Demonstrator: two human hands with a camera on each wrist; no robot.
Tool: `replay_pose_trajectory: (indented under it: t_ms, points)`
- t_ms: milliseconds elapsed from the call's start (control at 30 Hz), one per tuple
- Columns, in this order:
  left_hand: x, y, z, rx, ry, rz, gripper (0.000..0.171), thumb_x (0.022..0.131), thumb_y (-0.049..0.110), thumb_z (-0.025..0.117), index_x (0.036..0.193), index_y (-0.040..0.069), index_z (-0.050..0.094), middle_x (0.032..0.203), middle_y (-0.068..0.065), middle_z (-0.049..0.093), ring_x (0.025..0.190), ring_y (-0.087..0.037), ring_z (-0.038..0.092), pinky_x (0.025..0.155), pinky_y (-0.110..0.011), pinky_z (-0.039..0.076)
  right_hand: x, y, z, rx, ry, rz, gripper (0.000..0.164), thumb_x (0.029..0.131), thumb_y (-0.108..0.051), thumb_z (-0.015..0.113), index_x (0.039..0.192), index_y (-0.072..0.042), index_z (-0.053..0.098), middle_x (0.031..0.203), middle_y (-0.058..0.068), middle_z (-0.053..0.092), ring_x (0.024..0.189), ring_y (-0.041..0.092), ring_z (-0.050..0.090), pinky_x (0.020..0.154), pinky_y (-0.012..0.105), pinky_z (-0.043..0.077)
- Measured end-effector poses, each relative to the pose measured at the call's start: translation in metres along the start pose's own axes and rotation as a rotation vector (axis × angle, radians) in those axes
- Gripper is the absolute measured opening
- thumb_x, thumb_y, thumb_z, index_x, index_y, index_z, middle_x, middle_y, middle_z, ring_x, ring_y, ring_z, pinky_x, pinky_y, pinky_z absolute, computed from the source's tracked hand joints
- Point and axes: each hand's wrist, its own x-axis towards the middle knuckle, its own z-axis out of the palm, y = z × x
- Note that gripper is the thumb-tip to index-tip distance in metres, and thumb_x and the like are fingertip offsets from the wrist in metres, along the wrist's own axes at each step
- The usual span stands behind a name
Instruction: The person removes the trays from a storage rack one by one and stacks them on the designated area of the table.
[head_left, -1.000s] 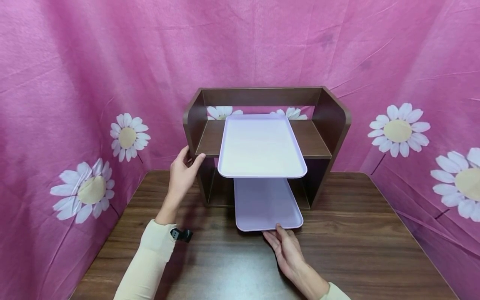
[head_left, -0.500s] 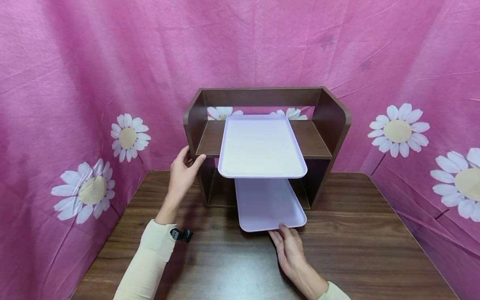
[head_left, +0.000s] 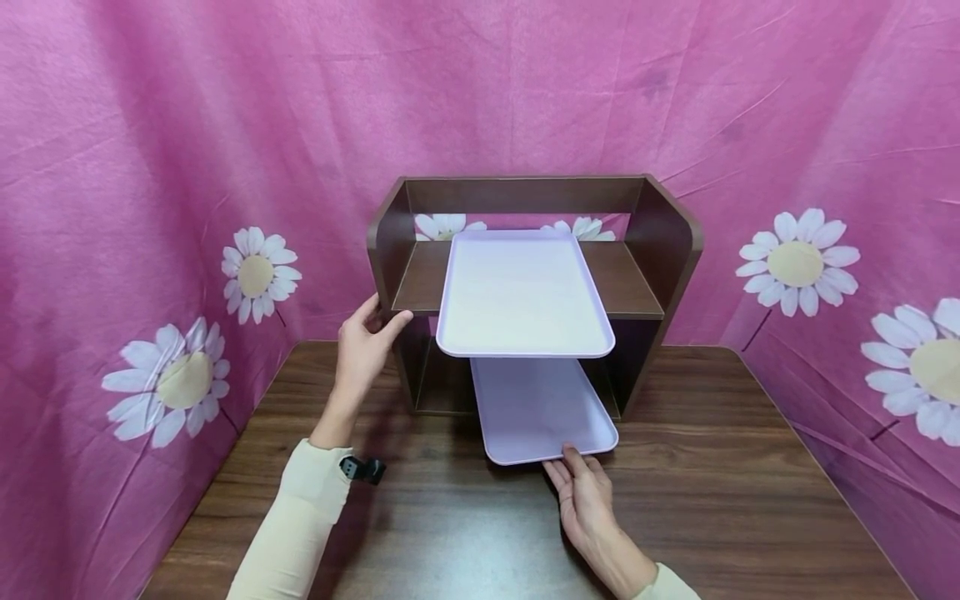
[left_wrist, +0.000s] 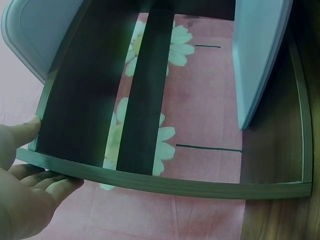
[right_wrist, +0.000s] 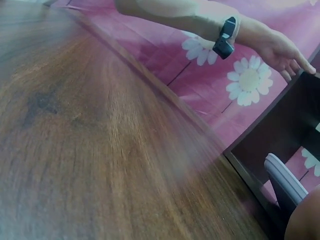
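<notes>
A dark brown two-level shelf (head_left: 423,279) stands on the table. My left hand (head_left: 362,350) grips its left side panel, thumb at the front edge and fingers around the outer side, as the left wrist view shows too, where the hand (left_wrist: 27,195) is at the lower left. Across the upper board lies a pale lilac tray (head_left: 525,292), jutting out at the front. Below it a second lilac tray (head_left: 543,408) sticks out of the lower compartment, slightly askew. My right hand (head_left: 588,504) pinches this tray's front rim, thumb on top and fingers underneath.
The wood-grain table (head_left: 720,467) spreads around the shelf. A pink curtain (head_left: 517,100) printed with white daisies hangs behind and at both sides. A black wrist device (head_left: 363,470) is strapped to the left wrist.
The lower tray's front end has swung a little to the right together with my right hand. My left hand, the shelf and the upper tray have stayed where they were.
</notes>
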Motion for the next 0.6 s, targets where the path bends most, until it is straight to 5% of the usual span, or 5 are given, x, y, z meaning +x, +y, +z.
replay_pose_trajectory:
  t_ms: [267, 600]
  points:
    - [0.000, -0.002, -0.001, 0.000, 0.007, 0.011, 0.050, 0.094, 0.020, 0.084, 0.140, 0.006, 0.070, 0.130, -0.020, 0.075, 0.119, -0.029, 0.072, 0.084, -0.006, 0.054, 0.001, -0.006, -0.003, 0.041, 0.027, -0.032, 0.016, 0.111, -0.003, 0.049, 0.124, 0.004, 0.043, 0.111, 0.004, 0.069, 0.107, 0.011, 0.072, 0.098, 0.029, 0.061]
    - [-0.001, -0.001, 0.000, 0.009, 0.012, -0.010, 0.051, 0.095, 0.023, 0.084, 0.140, 0.005, 0.070, 0.128, -0.021, 0.075, 0.117, -0.029, 0.072, 0.084, -0.005, 0.054, 0.002, -0.019, -0.008, 0.075, 0.024, -0.041, 0.011, 0.109, 0.001, 0.051, 0.108, -0.001, 0.062, 0.102, 0.004, 0.076, 0.102, 0.013, 0.074, 0.092, 0.029, 0.064]
